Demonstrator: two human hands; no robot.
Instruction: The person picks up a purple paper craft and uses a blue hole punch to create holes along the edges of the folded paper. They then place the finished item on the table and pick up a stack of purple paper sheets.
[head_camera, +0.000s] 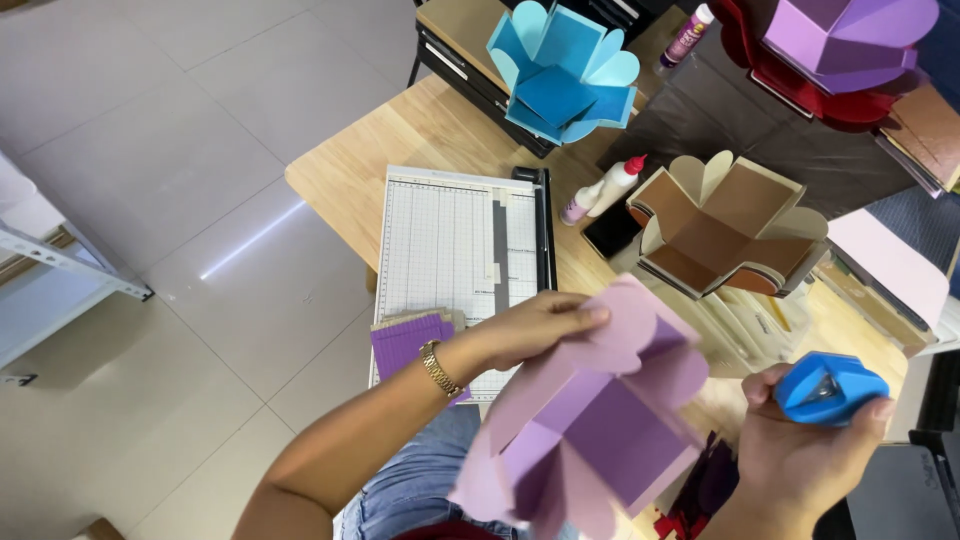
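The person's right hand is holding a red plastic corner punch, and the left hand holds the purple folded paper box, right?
Not quite: the head view shows the plastic corner punch in the right hand is blue, not red. The left hand does hold the purple folded paper box.

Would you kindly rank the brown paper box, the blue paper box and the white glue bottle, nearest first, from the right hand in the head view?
From the right hand:
1. Brown paper box, directly above.
2. White glue bottle, up and left.
3. Blue paper box, at the table's far edge.
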